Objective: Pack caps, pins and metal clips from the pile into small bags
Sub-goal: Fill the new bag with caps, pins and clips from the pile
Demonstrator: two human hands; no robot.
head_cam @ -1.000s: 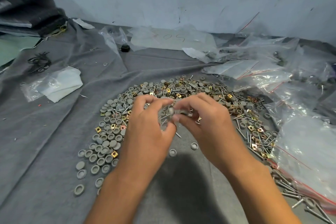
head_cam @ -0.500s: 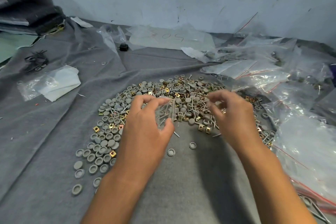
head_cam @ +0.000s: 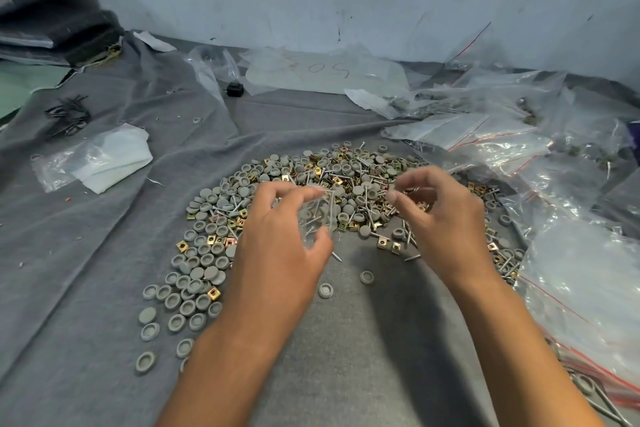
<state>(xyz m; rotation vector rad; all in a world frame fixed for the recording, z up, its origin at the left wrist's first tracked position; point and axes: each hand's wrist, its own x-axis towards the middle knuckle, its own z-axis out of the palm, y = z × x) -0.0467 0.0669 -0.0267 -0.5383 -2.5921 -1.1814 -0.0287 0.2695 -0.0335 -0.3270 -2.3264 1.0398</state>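
A curved pile [head_cam: 332, 180] of grey round caps, thin metal pins and gold square clips lies on grey cloth. My left hand [head_cam: 277, 246] hovers over its near edge and grips a small clear bag [head_cam: 317, 215] between fingers and thumb; pins show inside the bag. My right hand [head_cam: 446, 222] is to the right, over the pile, pinching a thin pin [head_cam: 420, 190] between thumb and fingertips. Loose grey caps [head_cam: 180, 291] spread out at the left, and two single caps [head_cam: 325, 289] lie on the cloth between my forearms.
Clear zip bags with red seals [head_cam: 581, 253] are heaped along the right side, some filled. A flat stack of small bags [head_cam: 446, 130] lies behind the pile. A folded white bag [head_cam: 104, 159] and black ties [head_cam: 67, 113] sit left. A wall rises at the back.
My right hand left the bag, swung right over the pile and came up pinching a pin. My left hand stayed in place holding the bag.
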